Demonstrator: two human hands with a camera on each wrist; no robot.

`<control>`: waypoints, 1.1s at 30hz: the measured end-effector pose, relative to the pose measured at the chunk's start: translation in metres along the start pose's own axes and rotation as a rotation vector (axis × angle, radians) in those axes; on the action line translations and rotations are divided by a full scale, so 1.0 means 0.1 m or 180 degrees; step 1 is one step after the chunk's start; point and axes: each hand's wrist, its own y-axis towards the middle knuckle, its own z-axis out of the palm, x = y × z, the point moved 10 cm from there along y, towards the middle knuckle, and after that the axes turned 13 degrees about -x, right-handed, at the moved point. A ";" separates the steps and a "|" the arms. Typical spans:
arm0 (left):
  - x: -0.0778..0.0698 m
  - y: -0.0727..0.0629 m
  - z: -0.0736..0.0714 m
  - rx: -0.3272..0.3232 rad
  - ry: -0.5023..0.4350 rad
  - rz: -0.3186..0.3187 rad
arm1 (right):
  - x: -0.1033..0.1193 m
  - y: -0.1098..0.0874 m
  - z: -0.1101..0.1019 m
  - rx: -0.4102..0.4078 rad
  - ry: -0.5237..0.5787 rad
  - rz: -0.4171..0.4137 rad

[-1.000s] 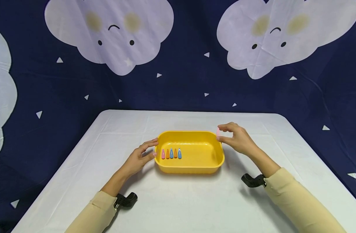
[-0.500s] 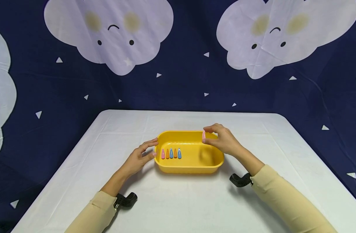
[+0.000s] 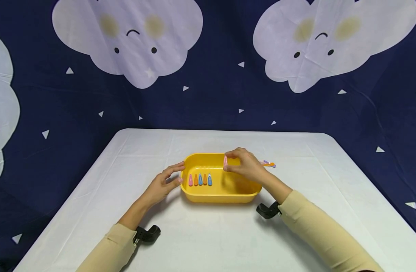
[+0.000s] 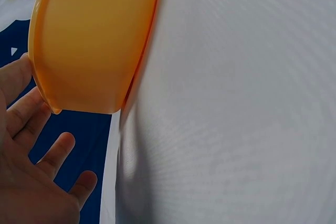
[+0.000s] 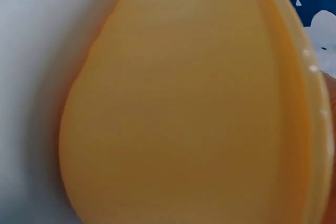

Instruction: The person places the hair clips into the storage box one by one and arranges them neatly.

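In the head view, a yellow plastic basin (image 3: 221,198) stands on the white table. Inside it, toward the left, several snap hair clips lie in an upright row: a pink hair clip (image 3: 190,180) at the left end, then orange and blue ones. My left hand (image 3: 163,184) rests against the basin's left end, fingertips at the rim; the left wrist view shows its fingers (image 4: 56,153) loosely spread. My right hand (image 3: 246,164) is over the basin's right half and pinches another pink hair clip (image 3: 225,162) upright between thumb and fingers. The right wrist view mostly shows the basin's wall (image 5: 178,98).
More hair clips (image 3: 269,164), orange and purple, lie on the table (image 3: 208,234) just right of the basin, partly hidden behind my right hand. A dark blue cloth (image 3: 221,102) with clouds hangs behind the table.
My right hand has moved left from the basin's right rim to over its inside, carrying the pink hair clip. The clips right of the basin have come into view. My left hand stays put.
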 end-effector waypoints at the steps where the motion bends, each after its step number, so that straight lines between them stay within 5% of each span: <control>1: 0.00 0.00 0.00 -0.0001 -0.0001 -0.0002 | 0.00 0.00 0.03 0.0010 -0.0005 0.0013; 33: 0.01 0.00 0.00 -0.0012 -0.0020 0.0042 | 0.09 0.00 0.58 0.0440 -0.0205 -0.0114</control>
